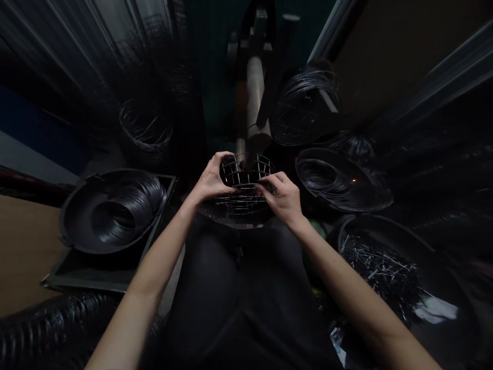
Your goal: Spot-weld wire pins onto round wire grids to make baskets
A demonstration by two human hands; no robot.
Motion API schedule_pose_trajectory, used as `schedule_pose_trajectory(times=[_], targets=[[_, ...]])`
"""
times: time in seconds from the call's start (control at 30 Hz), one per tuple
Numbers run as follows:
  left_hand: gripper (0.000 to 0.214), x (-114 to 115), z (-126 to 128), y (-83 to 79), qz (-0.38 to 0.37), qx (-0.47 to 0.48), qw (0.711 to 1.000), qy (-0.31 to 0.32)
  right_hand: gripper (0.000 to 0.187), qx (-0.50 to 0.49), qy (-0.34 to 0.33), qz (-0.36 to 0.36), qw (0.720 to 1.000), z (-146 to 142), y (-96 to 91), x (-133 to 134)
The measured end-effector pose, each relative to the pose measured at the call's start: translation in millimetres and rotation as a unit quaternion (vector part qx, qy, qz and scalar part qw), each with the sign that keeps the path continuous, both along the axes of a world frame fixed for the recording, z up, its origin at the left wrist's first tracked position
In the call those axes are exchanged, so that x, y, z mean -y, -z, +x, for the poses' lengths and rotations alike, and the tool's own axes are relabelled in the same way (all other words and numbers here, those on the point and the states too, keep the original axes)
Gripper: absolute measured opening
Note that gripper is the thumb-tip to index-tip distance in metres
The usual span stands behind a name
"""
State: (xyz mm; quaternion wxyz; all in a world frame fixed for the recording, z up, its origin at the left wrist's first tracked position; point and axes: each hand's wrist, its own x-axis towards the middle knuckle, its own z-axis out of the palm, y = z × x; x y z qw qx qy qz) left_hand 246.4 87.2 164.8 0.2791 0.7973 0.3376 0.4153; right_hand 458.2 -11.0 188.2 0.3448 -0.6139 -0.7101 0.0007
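Note:
A round wire basket (246,205) sits in front of me at the welding machine's metal arm (255,97), whose lower end reaches to the basket's opening. My left hand (213,180) grips the basket's left side, thumb at the near rim and fingers over the far rim. With fingertips pinched at the near right rim, my right hand (281,198) holds the basket too. Small orange glints show beside the right fingertips. Whether a separate piece of wire lies in that pinch is too dark to tell.
To the left, a black basin (73,221) holds stacked wire rings on a metal tray-like stand. On the right are a pan (365,198) with wire rings, a wire bundle (304,103), and a large basin (442,288) with short wire pieces. More wire rings (146,133) stand at back left.

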Motion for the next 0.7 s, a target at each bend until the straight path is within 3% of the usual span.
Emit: schedule_pose_trajectory(times=[0.13, 0.47, 0.57, 0.7], targets=[[0.096, -6, -2, 2.4, 0.005, 0.015, 1.000, 0.024, 0.020, -0.046, -0.002, -0.012, 0.999, 0, 0.9, -5], [0.100, -37, 5, -2.1, -0.041, 0.024, 0.999, 0.000, 0.021, -0.085, 0.045, -0.029, 0.995, 3, -8.1, -45], [0.107, -30, -5, 8.0, -0.015, 0.011, 1.000, -0.009, 0.028, -0.129, 0.067, -0.018, 0.989, 21, -10.0, -20], [0.119, -14, -31, 47.1, -0.066, 0.038, 0.997, -0.022, 0.049, -0.156, 0.075, -0.087, 0.981, 52, 2.1, 48]])
